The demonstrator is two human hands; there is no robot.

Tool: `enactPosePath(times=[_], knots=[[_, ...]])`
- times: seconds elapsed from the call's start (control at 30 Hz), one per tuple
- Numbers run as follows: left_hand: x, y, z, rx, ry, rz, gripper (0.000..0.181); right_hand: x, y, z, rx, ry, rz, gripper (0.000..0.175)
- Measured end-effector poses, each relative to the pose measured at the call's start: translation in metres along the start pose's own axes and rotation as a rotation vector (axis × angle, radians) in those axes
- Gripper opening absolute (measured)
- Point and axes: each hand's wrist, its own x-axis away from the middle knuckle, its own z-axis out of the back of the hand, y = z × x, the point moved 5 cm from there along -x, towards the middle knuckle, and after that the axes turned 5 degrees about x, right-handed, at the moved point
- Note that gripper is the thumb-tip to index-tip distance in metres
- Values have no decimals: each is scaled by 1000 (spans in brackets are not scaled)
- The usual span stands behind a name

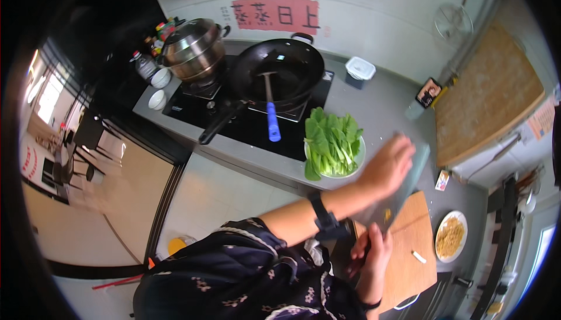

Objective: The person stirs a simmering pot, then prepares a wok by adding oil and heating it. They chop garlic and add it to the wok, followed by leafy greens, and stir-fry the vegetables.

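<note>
My right hand [372,250] is closed around the dark handle of a cleaver [410,184], whose broad blade is raised and tilted above a wooden cutting board [410,236]. My left hand [390,164], blurred and with a black band on its wrist, lies at the far part of the blade; whether its fingers grip the blade is unclear. A small yellow bit clings to the blade near the handle. One short white piece [419,257] lies on the board. Left of the blade, leafy greens [333,142] fill a bowl [360,162] on the counter.
On the black cooktop [184,112] stand a lidded steel pot [197,52] and a black wok [302,74] holding a blue-handled spatula [272,120]. A plate of yellowish shreds [451,236], a phone [428,93], a white-lidded container [360,68] and a large wooden board [491,96] are farther right.
</note>
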Motion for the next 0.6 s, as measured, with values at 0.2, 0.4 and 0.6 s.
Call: enactPosePath(times=[0.2, 0.4, 0.6], knots=[[-109, -88, 157, -343, 210, -86, 6, -115, -76, -151, 24, -325, -17, 26], [-98, -226, 264, -667, 40, 37, 4, -160, -56, -201, 190, -405, 16, 29], [-140, -112, 251, -318, 106, 106, 8, -102, -67, -77, 754, 46, 268, 22]])
